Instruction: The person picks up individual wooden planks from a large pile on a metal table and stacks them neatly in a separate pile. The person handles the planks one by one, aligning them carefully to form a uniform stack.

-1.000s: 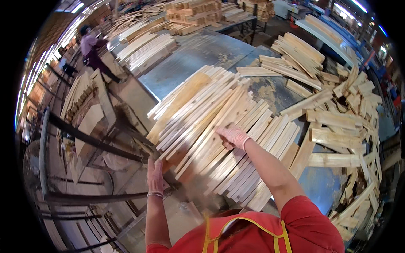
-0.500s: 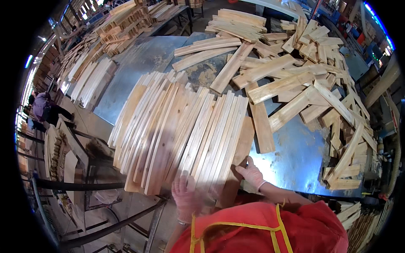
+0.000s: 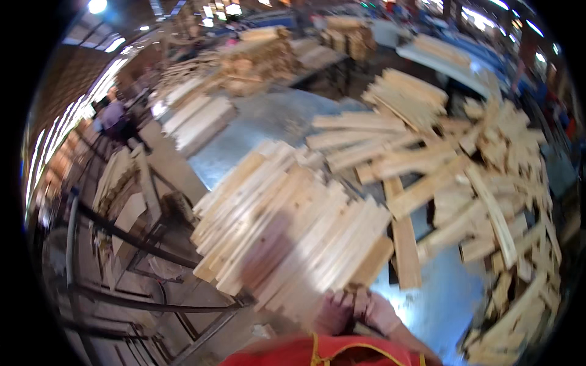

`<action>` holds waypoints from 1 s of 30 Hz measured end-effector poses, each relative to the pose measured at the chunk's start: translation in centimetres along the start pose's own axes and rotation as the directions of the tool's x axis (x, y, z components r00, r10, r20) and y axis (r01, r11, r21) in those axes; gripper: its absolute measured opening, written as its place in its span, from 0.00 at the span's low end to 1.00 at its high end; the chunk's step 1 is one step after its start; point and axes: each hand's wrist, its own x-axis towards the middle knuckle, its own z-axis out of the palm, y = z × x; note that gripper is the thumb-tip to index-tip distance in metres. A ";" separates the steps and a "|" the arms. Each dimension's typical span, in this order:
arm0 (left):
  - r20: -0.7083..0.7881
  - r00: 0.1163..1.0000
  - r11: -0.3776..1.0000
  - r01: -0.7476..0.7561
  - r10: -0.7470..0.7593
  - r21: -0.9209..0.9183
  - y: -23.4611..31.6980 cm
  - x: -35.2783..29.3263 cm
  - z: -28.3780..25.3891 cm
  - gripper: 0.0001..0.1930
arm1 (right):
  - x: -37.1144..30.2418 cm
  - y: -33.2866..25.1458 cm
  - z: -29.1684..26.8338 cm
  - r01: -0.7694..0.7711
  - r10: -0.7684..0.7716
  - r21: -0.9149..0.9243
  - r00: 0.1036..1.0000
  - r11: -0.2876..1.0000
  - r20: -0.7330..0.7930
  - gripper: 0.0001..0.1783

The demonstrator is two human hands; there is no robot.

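A row of pale wooden boards (image 3: 287,226) stands packed side by side on the metal-topped table (image 3: 452,287). At its near right end, my left hand (image 3: 334,314) and my right hand (image 3: 381,314) are close together, both in pale gloves. Their fingers look bent and closed around the near end of the last wooden board (image 3: 371,262), though motion blurs them. The near ends of the neighbouring boards lie just left of my left hand. A single flat board (image 3: 404,244) rests on the table to the right of the row.
A jumbled heap of loose boards (image 3: 452,183) covers the table's right side. Farther back are a neat stack (image 3: 406,91) and another row of boards (image 3: 198,122). Dark metal rails (image 3: 140,299) and a cart of wood pieces (image 3: 125,195) stand to the left. A person (image 3: 116,119) is farther off.
The view has tilted up and shifted, so the boards appear lower and farther right. My left hand has moved right along the row, from its near ends to beside my right hand.
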 end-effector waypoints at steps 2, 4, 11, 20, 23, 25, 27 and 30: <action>-0.089 0.996 0.999 0.032 -0.033 -0.014 -1.5 1.7 1.2 0.28 | -0.3 -2.0 -1.4 -0.036 0.050 0.374 0.998 0.927 -0.027 0.12; -0.094 0.987 0.989 0.136 -0.130 0.063 -2.8 0.3 -1.3 0.26 | -0.1 -3.1 -2.1 -0.058 0.126 0.490 0.986 0.870 -0.107 0.17; 0.070 0.997 0.998 0.026 -0.022 -0.062 -5.8 2.4 -0.6 0.29 | 5.7 -5.2 2.3 -0.229 0.061 -0.472 0.937 0.851 -0.343 0.30; -0.147 0.977 0.986 -0.138 0.152 0.097 -16.4 2.0 6.4 0.29 | 15.7 -9.7 10.1 -0.390 0.357 -0.280 0.920 0.877 -0.164 0.35; 0.063 0.983 0.934 -0.186 0.175 0.305 -24.3 2.5 4.7 0.25 | 22.4 -9.3 10.6 -0.204 0.149 -0.729 0.979 0.653 -0.140 0.30; 0.106 0.983 0.964 -0.170 0.151 0.205 -29.3 4.3 0.9 0.24 | 26.7 -11.5 14.4 -0.303 0.188 -0.715 0.953 0.630 -0.238 0.32; 0.123 0.992 0.980 0.026 -0.002 -0.197 -34.1 6.9 -6.7 0.25 | 30.7 -13.4 18.2 -0.191 0.090 -0.732 0.980 0.654 -0.176 0.38; 0.128 0.991 0.980 0.073 -0.049 -0.187 -40.6 6.8 -7.7 0.29 | 37.9 -13.8 21.8 -0.402 0.203 -0.731 0.915 0.551 -0.350 0.40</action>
